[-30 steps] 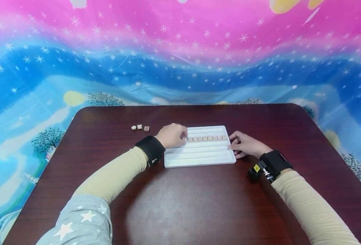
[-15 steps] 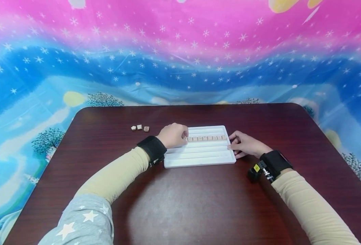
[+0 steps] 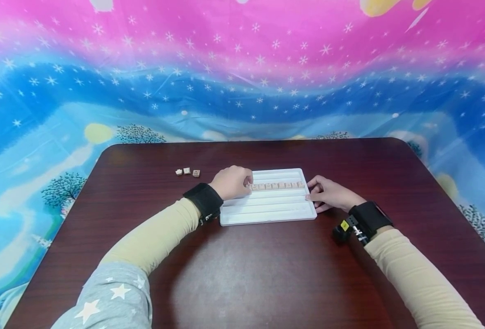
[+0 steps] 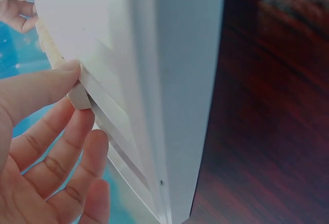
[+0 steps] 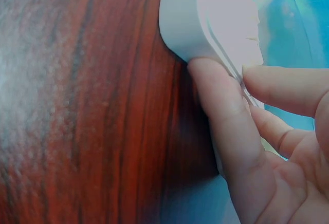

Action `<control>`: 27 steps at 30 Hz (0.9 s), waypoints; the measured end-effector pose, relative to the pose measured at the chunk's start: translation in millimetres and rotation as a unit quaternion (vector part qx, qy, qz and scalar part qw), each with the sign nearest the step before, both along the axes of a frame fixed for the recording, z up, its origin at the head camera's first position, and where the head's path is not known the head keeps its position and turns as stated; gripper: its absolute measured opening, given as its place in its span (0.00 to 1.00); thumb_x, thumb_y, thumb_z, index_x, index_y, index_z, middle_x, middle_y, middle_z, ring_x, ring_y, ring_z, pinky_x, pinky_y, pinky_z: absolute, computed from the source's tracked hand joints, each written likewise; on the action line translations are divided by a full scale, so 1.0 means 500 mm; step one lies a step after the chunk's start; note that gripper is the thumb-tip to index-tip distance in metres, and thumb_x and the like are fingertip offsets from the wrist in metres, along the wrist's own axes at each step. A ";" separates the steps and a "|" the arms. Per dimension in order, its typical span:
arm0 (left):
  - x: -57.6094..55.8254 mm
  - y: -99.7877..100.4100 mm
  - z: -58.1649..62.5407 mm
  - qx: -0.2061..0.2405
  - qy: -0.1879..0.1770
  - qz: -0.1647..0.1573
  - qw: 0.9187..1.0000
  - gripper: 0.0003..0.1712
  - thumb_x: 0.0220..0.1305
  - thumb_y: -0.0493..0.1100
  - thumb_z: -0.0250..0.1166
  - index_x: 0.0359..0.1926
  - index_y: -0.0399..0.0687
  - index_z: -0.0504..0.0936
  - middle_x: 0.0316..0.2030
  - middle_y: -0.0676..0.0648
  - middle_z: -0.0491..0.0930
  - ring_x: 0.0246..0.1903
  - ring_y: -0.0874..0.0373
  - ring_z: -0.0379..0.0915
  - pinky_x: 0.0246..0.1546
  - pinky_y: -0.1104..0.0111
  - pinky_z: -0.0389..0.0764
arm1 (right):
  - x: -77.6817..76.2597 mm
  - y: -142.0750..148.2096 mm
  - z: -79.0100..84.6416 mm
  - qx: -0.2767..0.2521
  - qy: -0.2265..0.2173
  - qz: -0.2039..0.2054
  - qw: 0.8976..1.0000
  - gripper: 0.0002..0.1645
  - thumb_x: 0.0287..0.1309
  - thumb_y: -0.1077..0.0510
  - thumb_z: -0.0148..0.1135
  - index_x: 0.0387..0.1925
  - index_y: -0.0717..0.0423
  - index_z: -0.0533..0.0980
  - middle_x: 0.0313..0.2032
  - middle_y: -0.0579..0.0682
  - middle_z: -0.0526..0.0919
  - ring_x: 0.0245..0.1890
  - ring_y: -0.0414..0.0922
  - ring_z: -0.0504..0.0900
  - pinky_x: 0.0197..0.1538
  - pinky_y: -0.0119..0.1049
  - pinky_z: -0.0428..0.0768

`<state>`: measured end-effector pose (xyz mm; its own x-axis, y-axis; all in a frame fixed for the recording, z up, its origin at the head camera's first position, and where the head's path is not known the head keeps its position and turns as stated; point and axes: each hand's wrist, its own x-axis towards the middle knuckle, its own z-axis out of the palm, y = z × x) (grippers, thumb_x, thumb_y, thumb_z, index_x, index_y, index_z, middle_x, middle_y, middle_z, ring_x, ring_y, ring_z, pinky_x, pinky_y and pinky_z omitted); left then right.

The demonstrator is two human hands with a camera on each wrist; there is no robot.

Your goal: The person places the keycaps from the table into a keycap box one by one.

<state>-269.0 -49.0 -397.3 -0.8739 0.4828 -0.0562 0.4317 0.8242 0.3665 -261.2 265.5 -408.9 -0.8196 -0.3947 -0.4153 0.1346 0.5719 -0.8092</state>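
Note:
A white ridged tray (image 3: 269,211) lies on the table, with a row of small beige keycaps (image 3: 277,186) along one of its upper slots. My left hand (image 3: 231,182) is at the left end of that row. In the left wrist view, its thumb and fingertips pinch one beige keycap (image 4: 79,98) at the slot; the other fingers are loosely bent. My right hand (image 3: 330,193) holds the tray's right edge. The right wrist view shows the thumb and fingers on both sides of the tray rim (image 5: 213,39). The left hand covers part of the tray's left side.
Several lower slots of the tray hold no keycaps. Left of the tray, three loose keycaps (image 3: 187,171) lie on the dark wooden table (image 3: 242,274). A patterned pink and blue cloth (image 3: 242,68) hangs behind the table's far edge.
My left hand has shifted very slightly right, toward the row, with the pinched keycap. My right hand stays on the tray edge, and the tray and loose keycaps have not visibly moved.

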 end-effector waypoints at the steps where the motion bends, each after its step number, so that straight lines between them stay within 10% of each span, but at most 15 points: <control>1: 0.001 0.000 0.000 -0.001 0.000 0.001 1.000 0.11 0.61 0.40 0.71 0.45 0.47 0.86 0.34 0.52 0.82 0.35 0.56 0.77 0.36 0.61 0.78 | 0.000 0.000 0.000 0.000 0.000 0.000 1.000 0.26 0.73 0.65 0.59 0.63 0.71 0.59 0.40 0.60 0.73 0.32 0.48 0.77 0.37 0.40 0.86; 27: -0.001 0.020 -0.007 -0.014 0.013 -0.017 1.000 0.11 0.68 0.44 0.68 0.49 0.49 0.88 0.39 0.51 0.84 0.39 0.57 0.78 0.39 0.59 0.80 | -0.001 0.001 -0.001 0.002 0.004 0.003 1.000 0.26 0.73 0.66 0.58 0.63 0.71 0.59 0.40 0.60 0.74 0.32 0.48 0.77 0.36 0.40 0.86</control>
<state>-269.6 -39.0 -400.7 -0.8583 0.5109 -0.0479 0.4689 0.8189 0.3311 -261.5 265.8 -409.2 -0.8206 -0.3983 -0.4098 0.1234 0.5767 -0.8076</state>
